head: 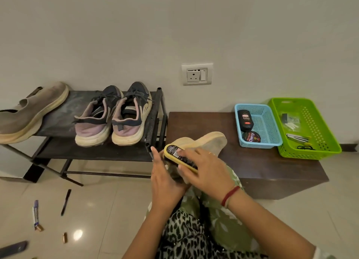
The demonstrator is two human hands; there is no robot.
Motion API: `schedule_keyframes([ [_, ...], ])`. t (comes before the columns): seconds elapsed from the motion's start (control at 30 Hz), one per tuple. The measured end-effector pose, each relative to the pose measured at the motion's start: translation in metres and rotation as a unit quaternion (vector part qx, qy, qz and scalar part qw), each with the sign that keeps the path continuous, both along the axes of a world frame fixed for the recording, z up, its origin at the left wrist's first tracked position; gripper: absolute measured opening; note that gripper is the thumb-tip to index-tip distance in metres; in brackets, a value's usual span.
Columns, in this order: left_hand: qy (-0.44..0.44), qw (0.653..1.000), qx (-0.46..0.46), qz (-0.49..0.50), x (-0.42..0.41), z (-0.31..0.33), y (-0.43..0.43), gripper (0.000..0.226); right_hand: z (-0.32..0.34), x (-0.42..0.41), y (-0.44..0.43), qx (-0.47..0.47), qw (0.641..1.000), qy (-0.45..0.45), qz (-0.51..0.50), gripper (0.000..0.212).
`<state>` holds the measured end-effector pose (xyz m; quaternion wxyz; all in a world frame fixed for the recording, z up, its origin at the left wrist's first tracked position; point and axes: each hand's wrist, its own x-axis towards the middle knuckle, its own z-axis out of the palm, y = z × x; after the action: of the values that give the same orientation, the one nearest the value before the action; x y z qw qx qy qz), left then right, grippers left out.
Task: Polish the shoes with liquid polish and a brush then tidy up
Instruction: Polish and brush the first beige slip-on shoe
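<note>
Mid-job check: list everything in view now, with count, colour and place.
held slip-on shoe: 1, beige, over bench edge
brush: 1, yellow, black label, on held shoe
slip-on shoe: 1, grey-brown, rack left
sneakers: 2, navy-pink, rack right
shoe rack: 1, black, by wall
bench: 1, dark brown, right of rack
blue basket: 1, on bench
polish bottle: 1, black, in blue basket
polish tin: 1, black-red, in blue basket
green basket: 1, bench right end
pen: 1, black, floor
wall socket: 1, white
left hand: holds held shoe
right hand: grips brush
</note>
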<state>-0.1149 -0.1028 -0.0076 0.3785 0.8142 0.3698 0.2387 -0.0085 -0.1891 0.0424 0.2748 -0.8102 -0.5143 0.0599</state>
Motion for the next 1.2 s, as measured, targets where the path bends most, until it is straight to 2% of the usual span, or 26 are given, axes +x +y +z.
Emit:
schedule_keyframes([
  [0.17,-0.049,0.999,0.021,-0.004,0.004,0.005,-0.002,0.128,0.000,0.008,-0.002,-0.009,0.997,-0.072,-0.033,0.042],
  [0.23,-0.062,0.998,0.029,-0.006,0.008,0.008,-0.004,0.127,0.003,0.014,-0.003,0.019,0.995,-0.054,-0.085,0.039],
  [0.33,-0.071,0.996,0.054,-0.032,0.024,0.023,-0.003,0.127,0.011,0.024,-0.006,0.108,0.981,0.009,-0.164,0.032],
  [0.4,-0.069,0.991,0.099,-0.053,0.042,0.040,-0.002,0.121,0.024,0.022,-0.010,0.150,0.978,0.011,-0.145,0.034],
  [0.47,-0.068,0.984,0.146,-0.071,0.058,0.056,0.000,0.113,0.034,0.023,-0.016,0.161,0.978,-0.025,-0.127,0.036],
  [0.53,-0.068,0.981,0.159,-0.093,0.071,0.068,-0.002,0.119,0.039,0.042,-0.023,0.176,0.970,-0.013,-0.168,0.036],
  [0.6,-0.067,0.979,0.163,-0.102,0.082,0.073,-0.006,0.128,0.042,0.059,-0.029,0.200,0.955,0.042,-0.215,0.036],
  [0.67,-0.072,0.978,0.162,-0.106,0.092,0.075,-0.012,0.127,0.046,0.058,-0.033,0.202,0.958,0.027,-0.204,0.037],
  [0.77,-0.069,0.980,0.154,-0.107,0.101,0.077,-0.013,0.120,0.046,0.055,-0.041,0.162,0.972,-0.054,-0.158,0.038],
  [0.87,-0.059,0.981,0.153,-0.104,0.106,0.079,-0.017,0.131,0.046,0.077,-0.052,0.179,0.954,0.002,-0.238,0.043],
  [1.0,-0.062,0.984,0.135,-0.100,0.108,0.079,-0.019,0.126,0.048,0.066,-0.048,0.186,0.969,-0.019,-0.160,0.038],
  [1.1,-0.048,0.984,0.139,-0.100,0.108,0.081,-0.018,0.133,0.048,0.081,-0.049,0.204,0.952,0.023,-0.228,0.041],
  [1.13,-0.048,0.984,0.139,-0.104,0.107,0.082,-0.019,0.131,0.048,0.079,-0.048,0.204,0.953,0.016,-0.223,0.041],
  [1.2,-0.049,0.984,0.130,-0.114,0.107,0.082,-0.019,0.123,0.048,0.066,-0.044,0.173,0.970,-0.053,-0.161,0.040],
])
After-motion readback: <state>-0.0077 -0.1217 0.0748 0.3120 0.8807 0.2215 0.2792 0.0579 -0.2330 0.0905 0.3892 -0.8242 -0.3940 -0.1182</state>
